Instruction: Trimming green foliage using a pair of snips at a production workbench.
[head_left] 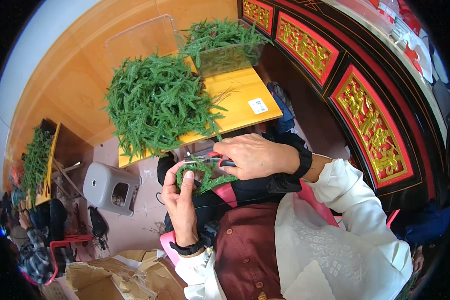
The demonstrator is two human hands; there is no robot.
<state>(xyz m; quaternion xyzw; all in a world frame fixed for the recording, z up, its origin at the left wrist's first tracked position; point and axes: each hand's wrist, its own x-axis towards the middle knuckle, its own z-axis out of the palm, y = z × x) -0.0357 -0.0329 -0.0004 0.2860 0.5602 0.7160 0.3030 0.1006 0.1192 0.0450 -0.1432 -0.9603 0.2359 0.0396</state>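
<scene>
Above my lap, my left hand [181, 204] pinches a green artificial pine sprig [208, 186], bent into a rough ring, between thumb and fingers. From the right, my right hand [256, 156] grips pliers [227, 163] with red and dark handles. Their metal jaws reach the sprig beside my left fingertips; whether they bite on it I cannot tell. Beyond my hands, a big heap of similar pine sprigs [157, 102] covers the left part of a yellow wooden table [237, 102].
A clear plastic bin [230, 59] of more sprigs stands at the table's back. Left are a grey stool [110, 185] and another person at a second table with greenery [37, 155]. An open cardboard box [120, 277] sits lower left. A black cabinet with gilded red panels [372, 125] lines the right.
</scene>
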